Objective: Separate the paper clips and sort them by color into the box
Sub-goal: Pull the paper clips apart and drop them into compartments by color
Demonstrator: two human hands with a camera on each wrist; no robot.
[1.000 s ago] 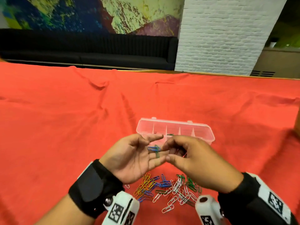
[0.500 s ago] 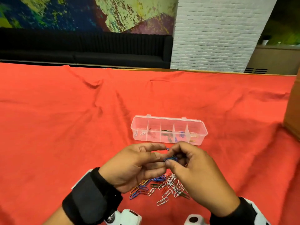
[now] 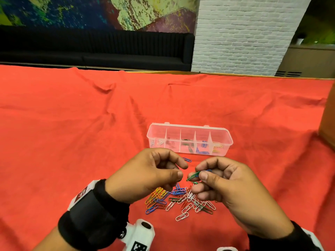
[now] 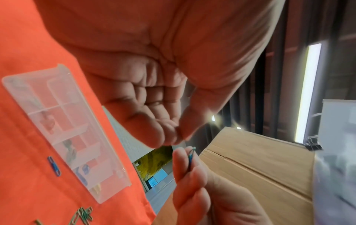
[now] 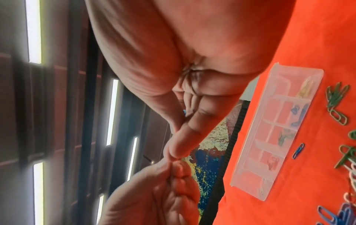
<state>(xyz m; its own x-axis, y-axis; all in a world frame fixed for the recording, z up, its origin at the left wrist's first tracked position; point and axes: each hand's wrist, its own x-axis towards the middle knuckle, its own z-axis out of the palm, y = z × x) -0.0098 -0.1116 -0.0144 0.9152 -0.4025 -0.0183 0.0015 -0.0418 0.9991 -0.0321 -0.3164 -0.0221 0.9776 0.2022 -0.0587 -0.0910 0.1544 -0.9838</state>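
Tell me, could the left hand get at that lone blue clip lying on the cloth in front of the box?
Probably yes. The blue clip lies bare on the red cloth beside the left hand, between it and the box, with nothing over it. That hand's fingers are curled but seem to hold nothing.

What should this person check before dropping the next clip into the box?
1. Clips held: right hand pinches a green clip with a blue clip beside it. Ok.
2. Fully unhooked: cannot tell.
3. Left hand free to help: holds nothing visible. Ok.
4. Box open, dividers showing. Ok.
5. Green compartment located, in the middle. Ok.
6. Stray blue clip on cloth outside the box. Not ok.
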